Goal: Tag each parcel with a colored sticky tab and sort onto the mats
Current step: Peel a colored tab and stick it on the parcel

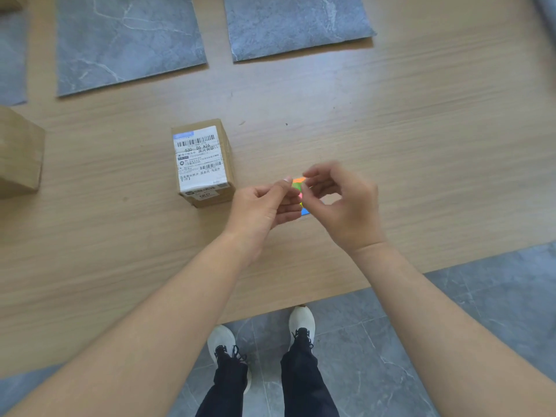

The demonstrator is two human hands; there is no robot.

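Observation:
A small cardboard parcel (203, 164) with a white shipping label on top stands on the wooden table, just left of my hands. Between my hands is a pad of coloured sticky tabs (298, 188) showing orange, green, pink and blue strips. My left hand (264, 206) grips the pad from the left with thumb and fingers. My right hand (340, 203) pinches at the tabs from the right with thumb and forefinger. Two grey marble-patterned mats (126, 40) (294, 22) lie at the far side of the table with nothing on them.
A larger cardboard box (18, 155) sits at the left edge. Another grey mat (12, 55) shows at the far left. The table's near edge (301, 299) runs diagonally above my feet on the tiled floor.

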